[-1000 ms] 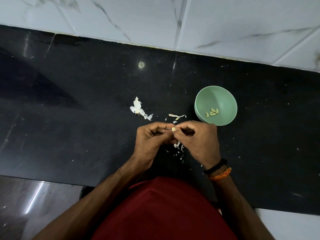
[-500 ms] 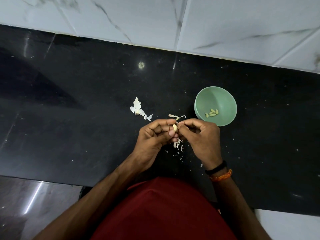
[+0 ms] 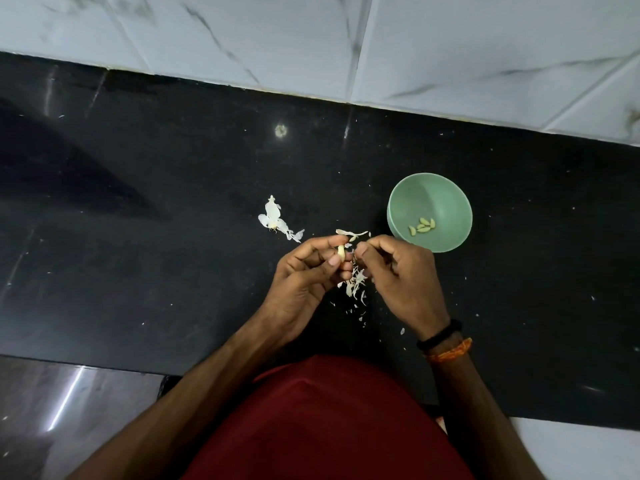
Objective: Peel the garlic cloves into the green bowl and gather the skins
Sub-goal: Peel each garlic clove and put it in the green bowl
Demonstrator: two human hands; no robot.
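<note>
Head view looks down on the peeling step in hand: the left hand pinches a pale garlic clove between thumb and fingertips, and the right hand, just beside it, has its finger and thumb pressed together, seemingly on a shred of skin, though that is too small to be sure. The clove's long axis runs roughly up and down in the picture, its top end pointing away from the person. Loose skins lie on the black tabletop between and under both hands, with a bigger piece beyond the left hand. The green bowl, just beyond the right hand, holds several peeled cloves. Next, I judge, the last skin must be stripped and the clove carried right and dropped in the bowl.
</note>
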